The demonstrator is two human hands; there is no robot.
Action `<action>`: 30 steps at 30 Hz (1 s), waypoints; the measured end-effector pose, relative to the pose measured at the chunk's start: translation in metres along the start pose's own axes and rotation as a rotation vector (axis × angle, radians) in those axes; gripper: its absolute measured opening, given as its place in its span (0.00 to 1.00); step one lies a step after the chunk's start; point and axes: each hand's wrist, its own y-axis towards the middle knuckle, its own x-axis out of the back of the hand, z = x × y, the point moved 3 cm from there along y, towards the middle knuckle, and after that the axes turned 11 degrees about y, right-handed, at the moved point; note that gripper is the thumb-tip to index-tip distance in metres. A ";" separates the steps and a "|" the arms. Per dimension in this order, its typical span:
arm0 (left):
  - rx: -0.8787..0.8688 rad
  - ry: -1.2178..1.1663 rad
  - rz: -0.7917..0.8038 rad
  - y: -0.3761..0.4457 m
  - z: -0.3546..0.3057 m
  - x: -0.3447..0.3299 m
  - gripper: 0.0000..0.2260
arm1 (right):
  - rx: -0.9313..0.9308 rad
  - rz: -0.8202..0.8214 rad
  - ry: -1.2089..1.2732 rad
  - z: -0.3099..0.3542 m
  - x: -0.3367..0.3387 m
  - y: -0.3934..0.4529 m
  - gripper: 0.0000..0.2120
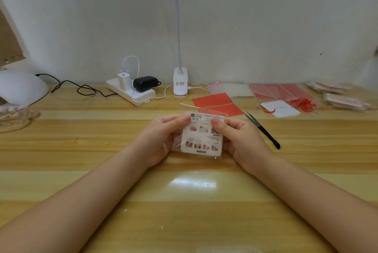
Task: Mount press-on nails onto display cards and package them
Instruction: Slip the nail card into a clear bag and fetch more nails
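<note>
From the head camera, a white rounded-corner display card (201,136) sits inside a clear plastic sleeve bag (212,155), held just above the pale wooden worktop (102,150) at its middle. The card's printed side faces up: small pictures of fingers and nails in two rows, lines of tiny text, and a dark title along the near edge, all upside down to the viewer. The bag's open flap (204,108) sticks out beyond the card's far edge.

The left hand (161,136) grips the bag's left side, thumb pressed on the card's top left corner, fingers curled underneath. The right hand (237,136) pinches the right side likewise, thumb on the upper face.

Just beyond the card lie sheets of red adhesive strips (216,103). Black tweezers (262,130) lie right of the right hand. Farther right are a white blank card (280,109), a heap of red peeled strips (304,105) and stacks of packaged cards (343,100). A white clip lamp (180,86) and white power strip (131,93) stand by the wall.
</note>
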 end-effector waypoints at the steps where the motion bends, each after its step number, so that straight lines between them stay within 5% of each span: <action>1: 0.003 -0.003 -0.002 0.000 0.000 0.000 0.09 | 0.002 0.002 0.003 0.000 0.000 0.000 0.12; 10: -0.059 0.042 -0.019 -0.004 -0.005 -0.002 0.16 | 0.030 0.005 0.017 0.001 0.001 0.002 0.08; 14: -0.372 0.374 -0.257 -0.012 -0.024 -0.007 0.12 | 0.182 -0.269 -0.280 0.007 0.011 0.005 0.21; 16: -0.624 0.656 -0.348 -0.016 -0.033 -0.008 0.11 | 0.076 -0.341 -0.182 0.009 0.016 0.008 0.25; 19: -1.071 1.306 -0.365 -0.020 -0.031 -0.018 0.09 | -0.188 -0.207 0.113 0.006 0.011 0.009 0.32; 22: -1.186 1.471 -0.354 -0.020 -0.022 -0.019 0.09 | -0.197 -0.084 0.182 0.003 0.007 0.008 0.24; 26: -1.048 1.524 -0.549 -0.015 -0.014 -0.013 0.16 | -0.060 -0.086 0.298 0.008 0.010 0.009 0.05; 30: -0.483 0.888 -0.547 -0.013 -0.009 -0.011 0.20 | 0.029 -0.157 0.296 0.008 0.016 0.011 0.07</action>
